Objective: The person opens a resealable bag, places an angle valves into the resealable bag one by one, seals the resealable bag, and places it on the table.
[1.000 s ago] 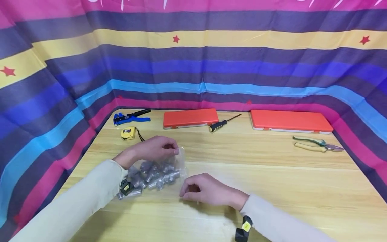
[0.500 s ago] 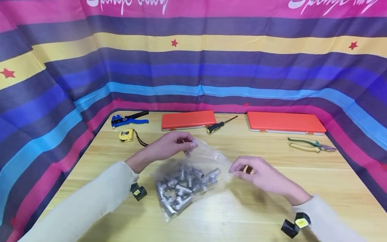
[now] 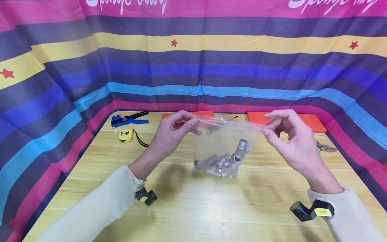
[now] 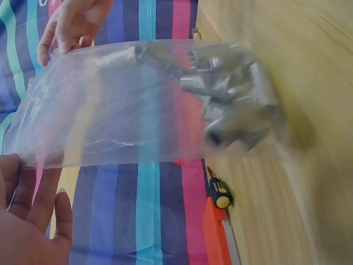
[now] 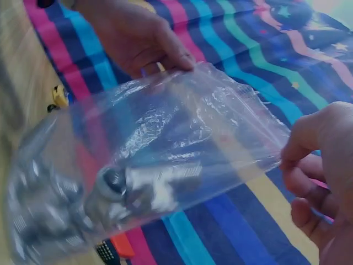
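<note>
A clear zip-top plastic bag hangs upright above the table between my hands. Several grey metallic-looking pipe fittings lie in its bottom, one standing up toward the right side. My left hand pinches the bag's top left corner between thumb and fingers. At the top right corner my right hand pinches the other end, so the top edge is stretched between them. In the right wrist view the fittings show tee-like shapes with round openings. Whether the zip is parted cannot be told.
On the wooden table lie blue wire strippers and a yellow tape measure at back left. Two red cases stand along the back. A screwdriver and pliers are partly hidden. Striped cloth surrounds the table.
The bag has gone from lying at the left, to tilted, to hanging upright off the table. My right hand has taken its other corner, and both hands have risen.
</note>
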Available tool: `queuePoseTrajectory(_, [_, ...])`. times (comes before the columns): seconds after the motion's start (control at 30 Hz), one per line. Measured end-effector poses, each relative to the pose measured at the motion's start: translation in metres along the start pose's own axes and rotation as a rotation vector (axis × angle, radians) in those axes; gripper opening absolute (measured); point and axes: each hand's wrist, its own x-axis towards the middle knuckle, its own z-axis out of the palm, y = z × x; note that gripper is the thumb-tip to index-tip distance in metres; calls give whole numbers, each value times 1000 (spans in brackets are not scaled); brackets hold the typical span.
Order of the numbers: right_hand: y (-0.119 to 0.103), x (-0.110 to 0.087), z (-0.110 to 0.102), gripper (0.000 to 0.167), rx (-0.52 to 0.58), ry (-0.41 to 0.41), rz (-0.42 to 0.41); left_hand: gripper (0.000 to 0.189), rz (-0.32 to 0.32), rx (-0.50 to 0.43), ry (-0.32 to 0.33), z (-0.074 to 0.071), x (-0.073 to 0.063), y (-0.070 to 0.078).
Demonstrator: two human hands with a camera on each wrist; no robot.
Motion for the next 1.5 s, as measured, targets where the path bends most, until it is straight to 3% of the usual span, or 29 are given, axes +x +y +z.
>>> queuePoseTrajectory(0.13, [7,-3,2,36,149,69,26,13,-13,56,9,4,-6,0])
queuePoseTrajectory(0.27, [16,-7,1,30,318,53,123,13,12,119,10,7,-11,1])
queuePoseTrajectory(0.4, [20,-9,4,22,249,-9,239,15,25,119,19,9,-14,0])
queuePoseTrajectory(0.5, [21,-8,8,17,136,-35,268,14,24,100,27,10,-17,-2])
queuePoseTrajectory(0.6, [21,-7,11,14,96,-12,235,12,43,93,48,11,-19,-2])
queuePoseTrajectory(0.7, [18,-8,14,10,124,42,183,11,74,101,79,11,-22,1])
queuePoseTrajectory(0.9, [14,-12,25,7,440,129,120,5,155,163,74,13,-29,2])
queuePoseTrajectory(1.0, [17,-13,29,6,523,142,79,4,175,190,48,15,-29,1])
queuePoseTrajectory(1.13, [21,-17,31,6,494,157,37,2,198,217,43,16,-29,0])
queuePoseTrajectory(1.33, [24,-22,33,10,522,209,-94,7,311,288,72,15,-31,3])
queuePoseTrajectory(1.4, [25,-22,33,11,536,219,-114,5,301,271,53,14,-31,4])
queuePoseTrajectory(1.5, [25,-22,34,12,541,205,-119,3,236,234,19,13,-30,3])
